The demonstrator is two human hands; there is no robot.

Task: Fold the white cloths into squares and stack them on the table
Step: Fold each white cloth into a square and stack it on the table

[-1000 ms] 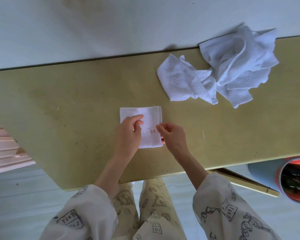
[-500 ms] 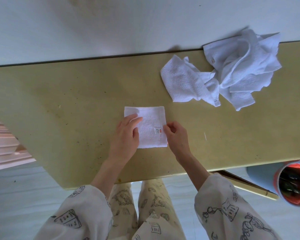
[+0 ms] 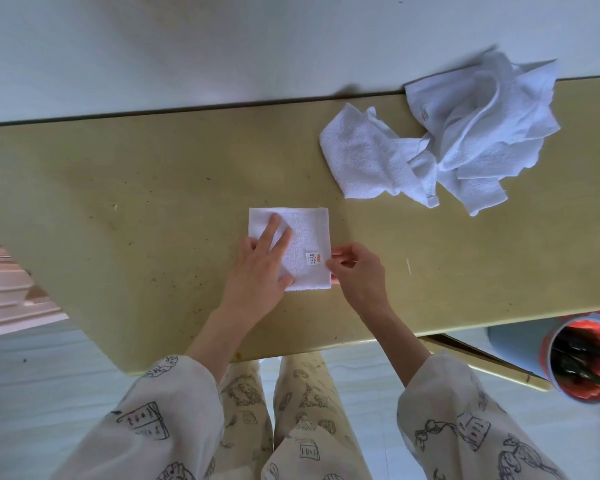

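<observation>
A white cloth folded into a square [image 3: 305, 237] lies flat near the front middle of the yellow-green table [image 3: 136, 209], its small label facing up. My left hand [image 3: 260, 268] rests on the square's left half with straight fingers pressing it down. At the square's right edge, my right hand [image 3: 355, 271] pinches the cloth with curled fingers. A heap of unfolded white cloths [image 3: 461, 133] sits at the table's back right, partly over the far edge.
A blue bin with a red liner [image 3: 582, 358] stands on the floor at the right, below the table's front edge. A white wall runs behind the table. My patterned trouser legs show under the front edge.
My left hand has slid further up over the folded square and flattened. The right hand stays at the right edge. The square looks neater than a second ago.
</observation>
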